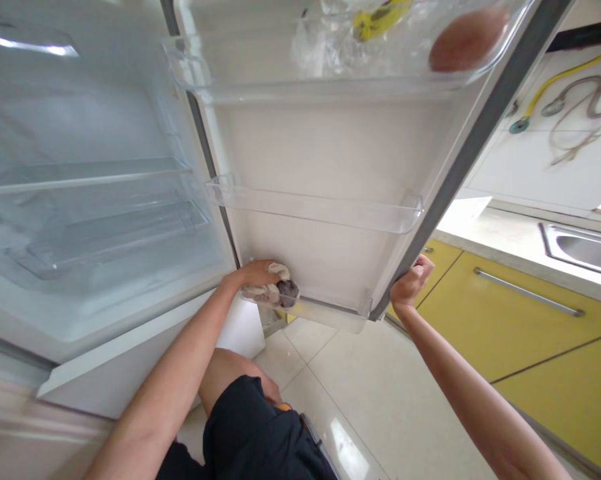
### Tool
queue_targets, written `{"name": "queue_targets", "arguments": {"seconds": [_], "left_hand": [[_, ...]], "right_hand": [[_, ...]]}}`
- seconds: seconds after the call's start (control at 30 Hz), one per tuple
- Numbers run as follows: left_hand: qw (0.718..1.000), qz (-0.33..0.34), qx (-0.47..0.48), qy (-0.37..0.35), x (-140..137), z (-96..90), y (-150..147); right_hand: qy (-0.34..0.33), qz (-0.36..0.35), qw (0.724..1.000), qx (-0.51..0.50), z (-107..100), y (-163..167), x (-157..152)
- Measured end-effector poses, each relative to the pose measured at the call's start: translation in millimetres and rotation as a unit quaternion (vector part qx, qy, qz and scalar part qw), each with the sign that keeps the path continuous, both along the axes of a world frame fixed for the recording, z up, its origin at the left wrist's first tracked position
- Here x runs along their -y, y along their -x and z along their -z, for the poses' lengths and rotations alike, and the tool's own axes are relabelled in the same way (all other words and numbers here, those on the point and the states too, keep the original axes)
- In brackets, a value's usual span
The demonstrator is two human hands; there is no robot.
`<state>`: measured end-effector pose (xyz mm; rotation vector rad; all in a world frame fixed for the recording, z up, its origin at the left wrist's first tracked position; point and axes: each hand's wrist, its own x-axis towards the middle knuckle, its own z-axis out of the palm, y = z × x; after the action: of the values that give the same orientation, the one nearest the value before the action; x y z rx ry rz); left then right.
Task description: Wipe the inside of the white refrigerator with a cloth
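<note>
An open fridge door stands in front of me. My left hand is closed on a crumpled cloth, pale with a dark grey part, down in the left end of the lowest door bin. Its fingertips are partly hidden by the cloth and the bin wall. At the right, my right hand is curled round the grey edge of the door near its lower corner. A clear middle bin crosses the door above my left hand.
The top bin holds a reddish oval thing and clear plastic with a yellow piece. Glass shelf and drawer are inside the fridge at left. Yellow cabinets and a sink stand at right.
</note>
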<state>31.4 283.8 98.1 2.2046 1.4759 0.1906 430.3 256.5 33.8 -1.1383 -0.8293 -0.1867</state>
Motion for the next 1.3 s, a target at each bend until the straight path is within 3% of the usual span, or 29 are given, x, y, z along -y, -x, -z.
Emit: {"name": "queue_targets", "arguments": {"seconds": [0.13,0.3,0.6,0.73,1.03,1.3], "left_hand": [[0.995,0.072,0.026,0.060,-4.2,16.5,-39.3],[0.991,0.111,0.023,0.069,0.7,25.1,-82.7],[0.995,0.078,0.033,0.058,7.0,22.0,-86.7],[0.987,0.111,0.076,0.092,6.8,26.9,-98.3],[0.963,0.192,0.147,0.120,22.9,36.1,-186.4],[0.952,0.197,0.200,0.119,20.8,47.0,-182.9]], "right_hand": [[0.001,-0.001,1.000,-0.004,-0.7,0.9,-0.5],[0.003,0.001,1.000,-0.001,1.6,-0.3,-0.3],[0.008,-0.006,1.000,0.002,1.4,-0.2,-1.5],[0.009,-0.004,1.000,-0.002,0.2,1.1,-1.0],[0.014,0.001,1.000,-0.011,-0.9,3.8,1.6],[0.012,-0.001,1.000,-0.010,-2.0,5.7,3.3]]}}
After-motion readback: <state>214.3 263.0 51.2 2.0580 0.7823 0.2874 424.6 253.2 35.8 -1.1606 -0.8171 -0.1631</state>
